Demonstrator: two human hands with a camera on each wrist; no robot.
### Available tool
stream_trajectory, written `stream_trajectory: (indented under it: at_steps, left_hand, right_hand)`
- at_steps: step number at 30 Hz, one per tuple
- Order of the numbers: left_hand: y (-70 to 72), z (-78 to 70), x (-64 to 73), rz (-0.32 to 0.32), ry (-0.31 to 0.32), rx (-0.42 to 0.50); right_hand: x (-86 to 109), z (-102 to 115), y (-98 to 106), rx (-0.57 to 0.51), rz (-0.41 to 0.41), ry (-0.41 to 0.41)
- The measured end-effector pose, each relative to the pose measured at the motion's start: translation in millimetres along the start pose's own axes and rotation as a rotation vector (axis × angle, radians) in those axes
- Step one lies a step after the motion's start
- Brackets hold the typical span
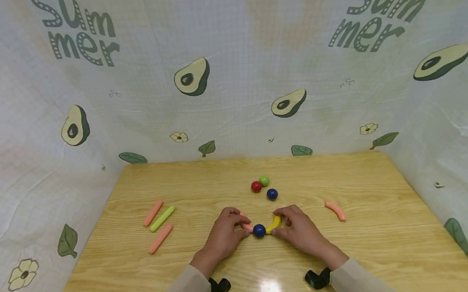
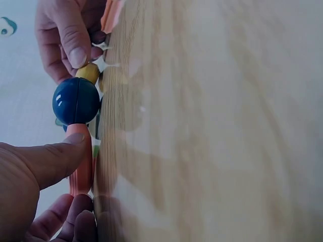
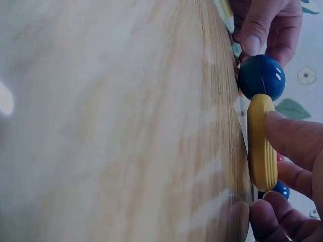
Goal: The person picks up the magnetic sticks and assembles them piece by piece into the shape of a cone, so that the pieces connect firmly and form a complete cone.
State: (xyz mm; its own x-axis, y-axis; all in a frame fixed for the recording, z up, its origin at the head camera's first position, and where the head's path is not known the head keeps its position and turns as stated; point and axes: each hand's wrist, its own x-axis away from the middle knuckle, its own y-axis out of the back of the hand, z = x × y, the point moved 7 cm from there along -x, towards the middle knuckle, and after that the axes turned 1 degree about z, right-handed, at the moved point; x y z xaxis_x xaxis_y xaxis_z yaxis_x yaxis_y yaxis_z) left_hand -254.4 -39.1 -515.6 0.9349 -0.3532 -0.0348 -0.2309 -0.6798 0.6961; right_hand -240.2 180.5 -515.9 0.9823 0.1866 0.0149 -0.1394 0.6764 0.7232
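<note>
Near the middle of the table, a glossy dark-blue ball (image 1: 259,231) sits between two curved rods, one at each side. My left hand (image 1: 226,232) pinches the salmon-pink rod (image 2: 79,169), thumb on its near side, and the rod's end meets the ball in the left wrist view. On the other side my right hand (image 1: 301,232) holds the yellow ribbed rod (image 3: 261,146) between thumb and fingers. Its end also meets the ball in the right wrist view. The fingers cover part of both rods in the head view.
Behind the hands lie a red ball (image 1: 256,186), a green ball (image 1: 264,180) and another blue ball (image 1: 272,194). Two straight pink rods and a yellow-green rod (image 1: 162,219) are at left. A curved pink rod (image 1: 335,211) lies at right. Printed cloth (image 1: 241,130) encloses the table (image 1: 351,175).
</note>
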Motion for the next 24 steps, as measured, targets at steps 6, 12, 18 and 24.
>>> stream_trajectory:
  at_steps: [6, 12, 18, 24]
  left_hand:
    - [-1.7, -0.3, -1.3, -0.002, -0.006, 0.024]
    - [-3.3, -1.2, -2.4, -0.005, -0.022, 0.014]
    - [-5.1, -1.9, -4.5, 0.0, -0.038, -0.002]
    - [-6.6, -4.0, -6.8, 0.009, -0.034, 0.004]
  right_hand:
    - [-0.8, -0.5, 0.9, -0.009, -0.008, -0.004]
    - [2.0, 0.3, 2.5, -0.001, -0.024, 0.006]
    - [5.7, 0.1, 4.9, -0.007, -0.032, 0.009]
    - [7.2, -2.8, 6.4, -0.022, -0.032, -0.004]
